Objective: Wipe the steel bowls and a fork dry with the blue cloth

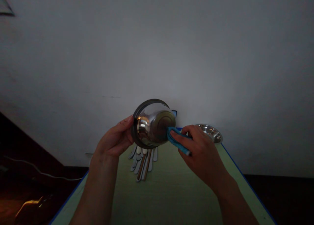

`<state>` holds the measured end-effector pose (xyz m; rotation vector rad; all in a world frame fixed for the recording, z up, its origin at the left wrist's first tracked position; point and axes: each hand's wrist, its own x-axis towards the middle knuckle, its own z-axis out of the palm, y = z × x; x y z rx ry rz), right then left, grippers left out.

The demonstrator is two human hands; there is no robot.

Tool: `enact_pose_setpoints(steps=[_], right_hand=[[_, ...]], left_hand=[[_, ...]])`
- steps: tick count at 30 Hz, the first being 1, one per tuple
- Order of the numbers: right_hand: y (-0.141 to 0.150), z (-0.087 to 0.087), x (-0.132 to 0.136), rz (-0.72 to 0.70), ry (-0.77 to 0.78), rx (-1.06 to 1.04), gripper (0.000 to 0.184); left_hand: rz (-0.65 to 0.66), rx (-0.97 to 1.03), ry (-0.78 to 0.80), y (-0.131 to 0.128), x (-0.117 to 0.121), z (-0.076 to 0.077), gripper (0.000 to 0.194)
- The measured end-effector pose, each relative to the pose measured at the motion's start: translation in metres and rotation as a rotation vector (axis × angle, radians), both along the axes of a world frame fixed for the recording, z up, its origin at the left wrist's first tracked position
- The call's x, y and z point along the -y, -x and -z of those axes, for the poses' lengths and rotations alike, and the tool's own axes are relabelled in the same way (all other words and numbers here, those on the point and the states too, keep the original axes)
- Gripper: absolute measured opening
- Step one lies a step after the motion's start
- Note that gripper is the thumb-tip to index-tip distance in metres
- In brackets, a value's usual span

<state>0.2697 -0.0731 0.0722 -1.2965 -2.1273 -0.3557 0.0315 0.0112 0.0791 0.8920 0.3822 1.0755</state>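
Observation:
My left hand (115, 140) grips a shiny steel bowl (152, 123) by its rim and holds it in the air, its underside turned toward me. My right hand (197, 149) is closed on a folded blue cloth (177, 139) and presses it against the bowl's base on the right side. Both hands are raised above the far part of a green table (169, 185).
Several pieces of cutlery (143, 161) lie fanned out on the table under the bowl. A second steel dish (211, 132) sits at the table's far right corner. A plain white wall stands right behind. The table's blue edges drop to dark floor on both sides.

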Motion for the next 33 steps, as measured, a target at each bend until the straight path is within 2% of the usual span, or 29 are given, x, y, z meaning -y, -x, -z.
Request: enact_pose_setpoints(steps=[24,33], right_hand=[[0.0006,0.0006,0.0007,-0.063,0.014,-0.006,0.051],[0.0032,-0.0017,0.0030,-0.082,0.019,0.005,0.053]], left_hand=[[-0.011,0.006,-0.006,-0.0022,-0.0008,-0.0009,0.010],[0.032,0.018,-0.044,-0.0046,-0.0004,-0.0021,0.011]])
